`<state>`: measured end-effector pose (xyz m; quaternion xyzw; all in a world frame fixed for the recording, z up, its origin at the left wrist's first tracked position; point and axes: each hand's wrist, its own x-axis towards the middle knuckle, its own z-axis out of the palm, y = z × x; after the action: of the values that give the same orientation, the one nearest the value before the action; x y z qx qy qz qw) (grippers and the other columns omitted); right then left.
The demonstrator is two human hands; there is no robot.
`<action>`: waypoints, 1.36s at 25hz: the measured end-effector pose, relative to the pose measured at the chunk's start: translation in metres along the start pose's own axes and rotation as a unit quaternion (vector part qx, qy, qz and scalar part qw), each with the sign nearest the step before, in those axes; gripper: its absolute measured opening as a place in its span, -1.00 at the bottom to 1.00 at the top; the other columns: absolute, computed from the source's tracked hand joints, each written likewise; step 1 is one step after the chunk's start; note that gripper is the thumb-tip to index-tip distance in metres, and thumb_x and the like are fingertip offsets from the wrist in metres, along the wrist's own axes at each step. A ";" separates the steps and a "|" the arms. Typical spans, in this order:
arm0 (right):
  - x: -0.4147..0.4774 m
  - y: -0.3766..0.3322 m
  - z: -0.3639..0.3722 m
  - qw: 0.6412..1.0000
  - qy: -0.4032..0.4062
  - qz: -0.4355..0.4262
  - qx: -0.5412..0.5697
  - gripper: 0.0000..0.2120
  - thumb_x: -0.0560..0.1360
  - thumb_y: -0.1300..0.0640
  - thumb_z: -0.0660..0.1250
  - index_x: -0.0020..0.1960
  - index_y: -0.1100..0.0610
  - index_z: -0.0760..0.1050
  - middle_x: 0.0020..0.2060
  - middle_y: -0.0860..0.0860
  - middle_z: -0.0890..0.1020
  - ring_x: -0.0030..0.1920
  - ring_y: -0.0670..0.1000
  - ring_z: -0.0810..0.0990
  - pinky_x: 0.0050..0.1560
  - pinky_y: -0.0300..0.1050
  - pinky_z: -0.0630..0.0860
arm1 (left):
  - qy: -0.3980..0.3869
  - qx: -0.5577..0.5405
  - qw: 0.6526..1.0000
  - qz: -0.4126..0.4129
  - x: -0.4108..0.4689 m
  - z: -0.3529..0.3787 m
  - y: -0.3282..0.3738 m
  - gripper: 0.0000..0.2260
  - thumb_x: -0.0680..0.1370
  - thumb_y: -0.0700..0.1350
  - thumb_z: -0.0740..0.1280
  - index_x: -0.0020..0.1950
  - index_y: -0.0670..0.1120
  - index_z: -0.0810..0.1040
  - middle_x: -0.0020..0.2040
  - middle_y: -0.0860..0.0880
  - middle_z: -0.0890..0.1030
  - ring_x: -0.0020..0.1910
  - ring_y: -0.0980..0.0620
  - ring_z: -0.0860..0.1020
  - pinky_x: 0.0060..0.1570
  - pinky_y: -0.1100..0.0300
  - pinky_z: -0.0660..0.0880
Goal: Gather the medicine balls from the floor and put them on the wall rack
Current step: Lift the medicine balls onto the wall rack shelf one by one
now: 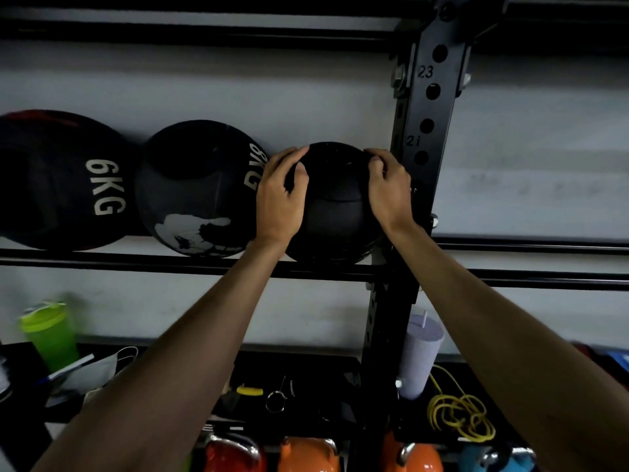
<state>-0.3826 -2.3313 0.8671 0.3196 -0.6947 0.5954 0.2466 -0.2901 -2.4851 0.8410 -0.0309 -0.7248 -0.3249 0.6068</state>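
Nearest us, at the bottom, kettlebells [306, 454] stand in a row. On the shelf behind them lie a yellow cord [456, 417] and a green bottle [51, 335]. Our arms reach up past these. The left grip [280, 195] curls round the ball [335, 206] at its left side, thumb on the front. The right grip [388, 189] curls over its upper right (fingers bent, not flat). The ball sits on the rail [136, 262], between the 8KG ball [197, 189] and the upright [425, 131]. The 6KG ball [58, 182] is farther left.
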 end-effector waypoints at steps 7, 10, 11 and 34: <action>-0.053 -0.006 -0.026 0.994 -0.037 -0.021 -0.097 -0.59 0.67 0.04 0.12 0.49 0.11 0.34 0.39 0.11 0.46 0.43 0.06 0.37 0.41 -0.17 0.28 | -0.007 0.165 0.986 0.034 -0.018 -0.010 0.032 -0.69 0.62 -0.08 0.19 0.30 -0.11 0.55 0.24 -0.12 0.53 0.25 -0.09 0.49 0.26 0.01 0.45; -0.089 -0.004 -0.053 0.984 -0.058 -0.042 -0.162 -0.64 0.59 0.16 0.23 0.38 0.16 0.44 0.27 0.15 0.51 0.29 0.17 0.49 0.26 -0.12 0.41 | -0.028 0.265 0.956 0.124 -0.062 -0.010 0.056 -0.74 0.54 -0.15 0.27 0.21 -0.10 0.55 0.26 -0.12 0.49 0.25 -0.15 0.45 0.17 -0.02 0.38; -0.104 -0.002 -0.065 0.979 -0.067 -0.048 -0.185 -0.67 0.57 0.18 0.24 0.32 0.18 0.48 0.22 0.16 0.52 0.23 0.19 0.52 0.20 -0.09 0.45 | -0.048 0.275 0.949 0.147 -0.080 -0.009 0.066 -0.75 0.52 -0.16 0.28 0.19 -0.10 0.55 0.26 -0.13 0.49 0.24 -0.17 0.44 0.15 -0.03 0.37; -0.549 0.177 -0.510 0.714 -0.406 0.430 -0.376 -0.71 0.62 0.11 0.14 0.18 0.23 0.54 0.15 0.25 0.61 0.16 0.28 0.60 -0.10 -0.06 0.41 | -0.772 0.183 0.602 -0.092 -0.582 0.204 0.286 -0.87 0.57 -0.01 0.25 -0.01 -0.03 0.55 0.08 -0.11 0.64 0.11 -0.17 0.60 0.04 0.04 0.50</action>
<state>-0.1628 -1.7308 0.4381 0.0782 -0.9571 0.1398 -0.2414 -0.1869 -1.9528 0.4306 -0.0911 -0.9670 -0.0947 -0.2185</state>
